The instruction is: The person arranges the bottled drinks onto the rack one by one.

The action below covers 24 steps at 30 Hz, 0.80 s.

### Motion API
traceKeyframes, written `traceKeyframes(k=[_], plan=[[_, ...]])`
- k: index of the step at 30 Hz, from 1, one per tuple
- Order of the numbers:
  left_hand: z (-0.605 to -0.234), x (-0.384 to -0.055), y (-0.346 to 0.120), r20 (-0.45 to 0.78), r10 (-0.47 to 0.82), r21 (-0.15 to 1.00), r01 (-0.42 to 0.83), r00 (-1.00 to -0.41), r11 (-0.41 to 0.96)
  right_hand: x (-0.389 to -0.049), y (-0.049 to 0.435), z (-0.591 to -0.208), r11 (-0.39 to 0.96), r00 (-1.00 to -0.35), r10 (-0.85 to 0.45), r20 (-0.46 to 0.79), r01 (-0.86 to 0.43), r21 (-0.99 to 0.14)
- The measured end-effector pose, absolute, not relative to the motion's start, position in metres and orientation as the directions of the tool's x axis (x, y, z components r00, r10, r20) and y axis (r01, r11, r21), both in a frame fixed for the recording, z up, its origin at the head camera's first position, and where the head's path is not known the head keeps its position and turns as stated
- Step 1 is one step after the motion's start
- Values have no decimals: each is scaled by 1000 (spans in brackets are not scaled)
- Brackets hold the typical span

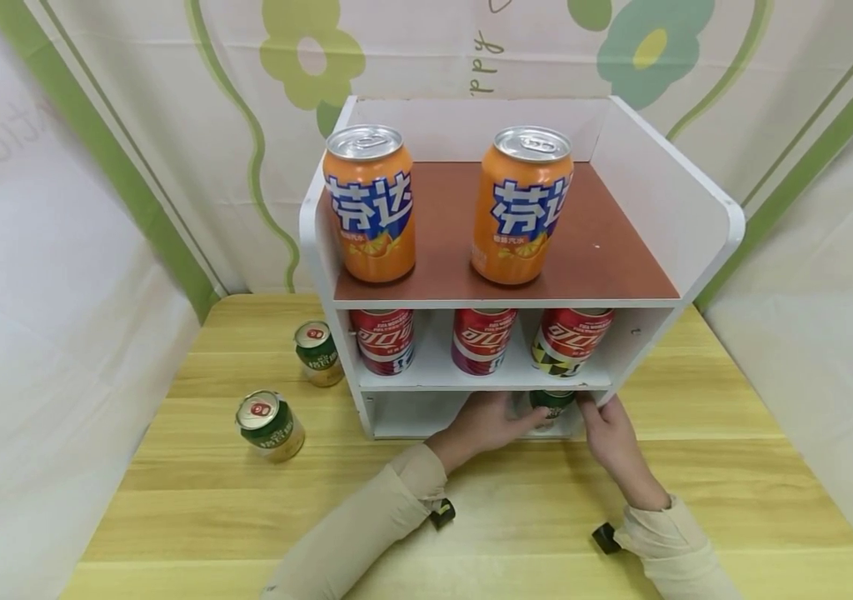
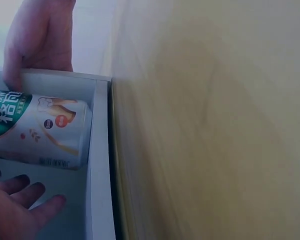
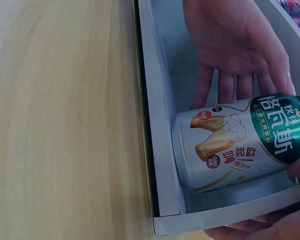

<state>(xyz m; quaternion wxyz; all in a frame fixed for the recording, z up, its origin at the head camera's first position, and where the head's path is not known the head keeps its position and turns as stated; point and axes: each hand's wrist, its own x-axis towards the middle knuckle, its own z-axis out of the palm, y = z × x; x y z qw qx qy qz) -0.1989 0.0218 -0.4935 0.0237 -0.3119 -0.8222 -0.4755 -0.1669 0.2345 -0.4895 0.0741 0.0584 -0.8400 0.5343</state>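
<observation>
A green and white can (image 3: 230, 145) stands upright on the bottom level of the white shelf (image 1: 404, 412), close beside its right side wall. My left hand (image 1: 490, 421) reaches into that level; its thumb touches the can near the top. In the left wrist view its other fingers (image 2: 27, 192) are spread out, apart from the can. My right hand (image 1: 610, 429) holds the shelf's right side wall, thumb inside at the can's top and fingers outside, as the right wrist view shows.
Two green and gold cans (image 1: 272, 425) stand on the wooden table (image 1: 194, 517) left of the shelf. Three red cans (image 1: 482, 342) fill the middle level. On the top level are two orange cans (image 1: 522, 208). A patterned curtain (image 1: 434, 50) hangs behind.
</observation>
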Motion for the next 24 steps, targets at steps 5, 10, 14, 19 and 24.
traceKeyframes(k=[5,10,14,19,24], plan=[[-493,-196,12,324,518,740,553,-792,383,-167,235,-489,429,-984,-11,179,-167,-888],[-495,-196,4,334,516,706,572,-789,418,-167,234,-487,425,-983,-19,182,-173,-889],[-494,-195,-1,351,516,701,585,-781,408,-166,234,-488,428,-982,-23,189,-181,-886],[-491,-192,-8,347,538,690,598,-768,408,-167,234,-488,426,-981,-22,192,-183,-886],[-488,-184,-18,287,568,678,582,-772,449,-166,234,-489,417,-982,-28,188,-182,-890]])
